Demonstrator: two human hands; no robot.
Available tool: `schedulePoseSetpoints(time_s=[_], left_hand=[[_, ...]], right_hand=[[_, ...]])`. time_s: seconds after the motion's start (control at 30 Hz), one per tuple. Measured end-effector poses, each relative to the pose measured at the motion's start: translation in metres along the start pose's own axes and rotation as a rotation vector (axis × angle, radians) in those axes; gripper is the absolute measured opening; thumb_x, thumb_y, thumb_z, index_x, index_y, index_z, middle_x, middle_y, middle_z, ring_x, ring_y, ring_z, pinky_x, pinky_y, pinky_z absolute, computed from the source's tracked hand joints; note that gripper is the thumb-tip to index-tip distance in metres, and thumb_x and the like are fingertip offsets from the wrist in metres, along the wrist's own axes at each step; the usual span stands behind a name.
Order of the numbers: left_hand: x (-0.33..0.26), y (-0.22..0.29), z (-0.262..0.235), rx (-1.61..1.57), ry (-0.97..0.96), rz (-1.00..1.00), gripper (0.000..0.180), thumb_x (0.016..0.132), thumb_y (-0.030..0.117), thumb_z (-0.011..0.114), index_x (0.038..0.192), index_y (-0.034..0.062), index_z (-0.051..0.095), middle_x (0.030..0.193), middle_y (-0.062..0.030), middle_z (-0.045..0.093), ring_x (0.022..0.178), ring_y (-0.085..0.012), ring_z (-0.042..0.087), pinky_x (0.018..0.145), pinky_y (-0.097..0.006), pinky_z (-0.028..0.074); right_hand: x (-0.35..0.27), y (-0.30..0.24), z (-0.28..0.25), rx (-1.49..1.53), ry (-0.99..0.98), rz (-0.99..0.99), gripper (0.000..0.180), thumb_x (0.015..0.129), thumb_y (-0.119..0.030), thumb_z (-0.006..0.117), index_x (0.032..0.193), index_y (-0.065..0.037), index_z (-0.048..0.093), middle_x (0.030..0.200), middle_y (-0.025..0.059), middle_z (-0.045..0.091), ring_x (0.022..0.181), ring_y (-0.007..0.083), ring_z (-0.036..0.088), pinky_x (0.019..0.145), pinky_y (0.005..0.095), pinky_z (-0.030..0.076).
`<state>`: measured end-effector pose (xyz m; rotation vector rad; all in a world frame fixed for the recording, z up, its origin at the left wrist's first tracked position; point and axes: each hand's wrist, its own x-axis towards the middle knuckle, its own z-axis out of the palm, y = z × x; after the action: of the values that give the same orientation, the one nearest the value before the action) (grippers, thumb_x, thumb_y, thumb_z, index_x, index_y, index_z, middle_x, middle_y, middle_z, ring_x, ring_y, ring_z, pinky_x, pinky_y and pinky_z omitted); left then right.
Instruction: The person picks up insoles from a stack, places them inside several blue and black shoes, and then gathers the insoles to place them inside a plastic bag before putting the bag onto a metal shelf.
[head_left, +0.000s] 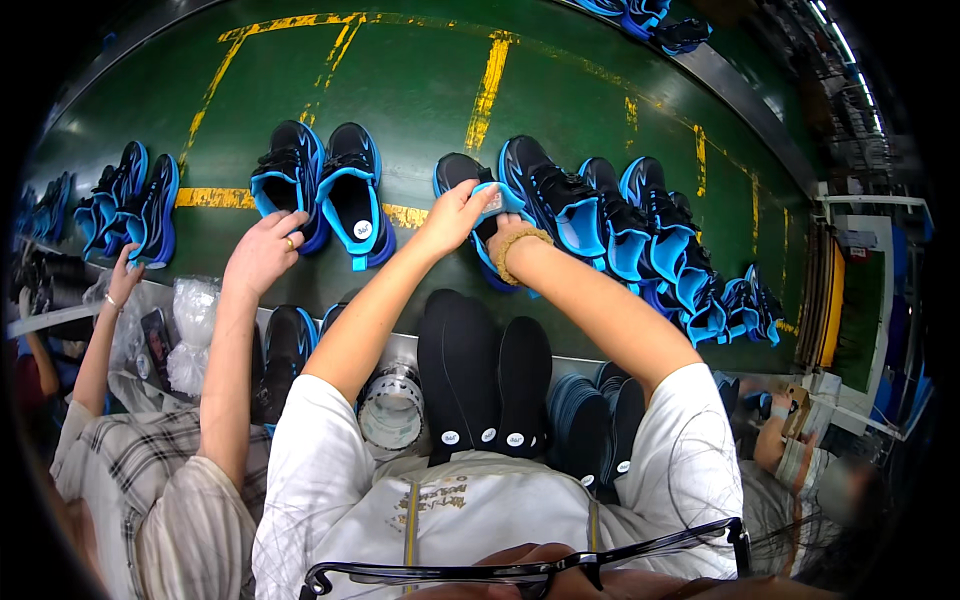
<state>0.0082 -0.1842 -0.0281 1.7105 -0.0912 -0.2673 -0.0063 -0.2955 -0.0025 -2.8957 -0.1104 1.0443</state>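
Observation:
A black and blue sneaker lies on the green work surface in front of me, its toe pointing away. My left hand is closed, with thumb and fingers pinching the light blue tongue at the shoe's opening. My right hand, a fuzzy tan band round its wrist, reaches into the same shoe. Its fingertips are hidden inside, so their grip does not show. Close on the right stands another sneaker, touching or nearly touching this one. Below my hands lie stacked black insoles with round white stickers.
More sneakers line the green surface to the right. On the left, a co-worker's hand touches one shoe of a pair. A clear tape roll and more insoles sit along the near edge.

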Motion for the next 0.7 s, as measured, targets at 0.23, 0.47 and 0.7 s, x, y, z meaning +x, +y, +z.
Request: schedulePoseSetpoints(time_s=[0.23,0.47,0.7], left_hand=[[0.0,0.008,-0.008,-0.092,-0.091,-0.055,0.033,0.083,0.033,0.049,0.077,0.0002,0.05,0.062,-0.003,0.046,0.063,-0.0073,0.041,0.056,-0.025,0.037],[-0.006,0.021,-0.009,0.625,0.305,0.401,0.028,0.073,0.023,0.058,0.095,0.009,0.048,0.075,-0.0114,0.048,0.065,-0.0274,0.052,0.06,-0.033,0.041],[-0.009,0.039,-0.009,1.168,0.044,0.642,0.03,0.062,0.025,0.064,0.081,0.0084,0.047,0.076,-0.0054,0.043,0.064,-0.0198,0.05,0.055,-0.031,0.038]], right_hand=[[-0.004,-0.012,-0.019,-0.66,-0.184,-0.396,0.042,0.062,-0.015,0.066,0.101,-0.004,0.056,0.108,0.0124,0.052,0.104,0.025,0.048,0.083,0.0344,0.042],[-0.017,0.003,-0.039,-0.674,-0.48,-0.619,0.052,0.078,-0.043,0.034,0.1,-0.002,0.057,0.104,0.0141,0.055,0.107,0.0243,0.046,0.101,0.034,0.015],[-0.044,0.032,0.001,-0.201,-0.005,-0.589,0.047,0.075,-0.039,0.039,0.09,0.002,0.057,0.095,0.016,0.056,0.105,0.0272,0.043,0.1,0.0379,0.015]])
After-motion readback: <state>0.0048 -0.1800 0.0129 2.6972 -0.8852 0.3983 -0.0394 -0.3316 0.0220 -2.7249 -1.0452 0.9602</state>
